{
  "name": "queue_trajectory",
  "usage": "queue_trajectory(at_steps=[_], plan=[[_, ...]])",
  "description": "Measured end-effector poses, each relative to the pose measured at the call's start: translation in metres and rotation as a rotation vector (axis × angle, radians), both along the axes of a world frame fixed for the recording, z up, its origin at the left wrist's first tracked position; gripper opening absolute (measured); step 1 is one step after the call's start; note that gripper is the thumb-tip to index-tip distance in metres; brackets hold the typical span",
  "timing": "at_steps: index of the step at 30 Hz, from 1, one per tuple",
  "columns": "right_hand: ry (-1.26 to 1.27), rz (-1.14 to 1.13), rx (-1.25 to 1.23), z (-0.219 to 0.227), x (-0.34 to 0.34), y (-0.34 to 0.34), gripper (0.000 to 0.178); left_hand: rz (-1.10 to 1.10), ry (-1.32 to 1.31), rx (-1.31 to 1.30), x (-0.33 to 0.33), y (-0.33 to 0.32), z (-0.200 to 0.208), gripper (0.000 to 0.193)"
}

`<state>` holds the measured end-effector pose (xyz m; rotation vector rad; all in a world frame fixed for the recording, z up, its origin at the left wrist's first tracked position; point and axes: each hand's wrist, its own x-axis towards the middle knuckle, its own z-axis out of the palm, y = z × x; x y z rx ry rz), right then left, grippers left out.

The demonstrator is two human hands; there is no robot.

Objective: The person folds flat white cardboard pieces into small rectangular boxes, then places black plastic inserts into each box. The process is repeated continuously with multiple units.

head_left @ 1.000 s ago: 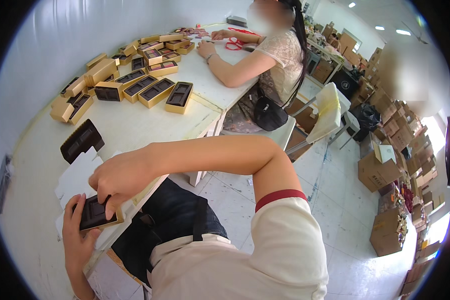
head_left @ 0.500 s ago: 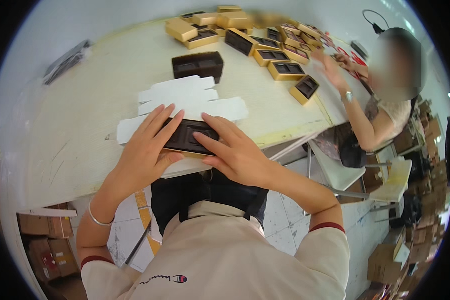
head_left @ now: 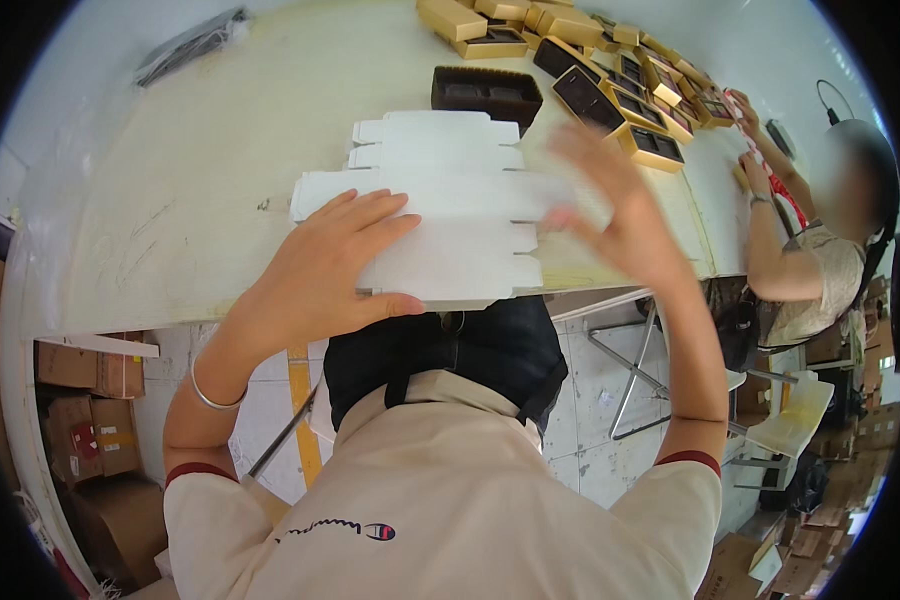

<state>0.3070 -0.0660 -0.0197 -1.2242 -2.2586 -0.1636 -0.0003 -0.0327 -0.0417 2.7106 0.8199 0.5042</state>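
My left hand (head_left: 345,260) lies flat with spread fingers on the left part of white flat die-cut box blanks (head_left: 450,230) with notched flaps, its thumb along their near edge. Above the blanks' right side is my right hand (head_left: 625,220), smeared by motion. Its thumb and fingers are apart, and I see nothing between them. Just beyond its fingers rests a gold box with a black two-compartment insert (head_left: 587,98), tilted against other gold boxes (head_left: 652,148). A dark brown plastic tray (head_left: 485,93) stands behind the blanks.
More gold boxes (head_left: 565,24) are heaped at the far right of the pale table (head_left: 220,170). A dark bundle in plastic (head_left: 192,45) lies far left. At the right a co-worker (head_left: 795,255) sits handling something red. Cardboard boxes (head_left: 105,435) sit under the table's left side.
The gold box with the black insert has left my hands and lies by the heap. My right hand has moved right, away from it. The view has shifted, and the co-worker's arms have moved.
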Motion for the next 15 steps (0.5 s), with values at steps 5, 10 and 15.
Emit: queue_trajectory(at_steps=[5,10,15], plan=[[-0.036,0.197,-0.180,-0.017,-0.048,-0.029,0.036,-0.015,-0.012,-0.021,0.001,-0.004,0.007,0.049],[0.033,0.220,-0.457,0.003,-0.042,-0.017,0.021,-0.081,0.062,-0.141,0.004,0.004,0.025,0.023],[0.133,-0.050,-0.401,-0.008,-0.049,0.004,0.009,0.116,-0.022,-0.187,0.025,0.013,0.022,0.012]])
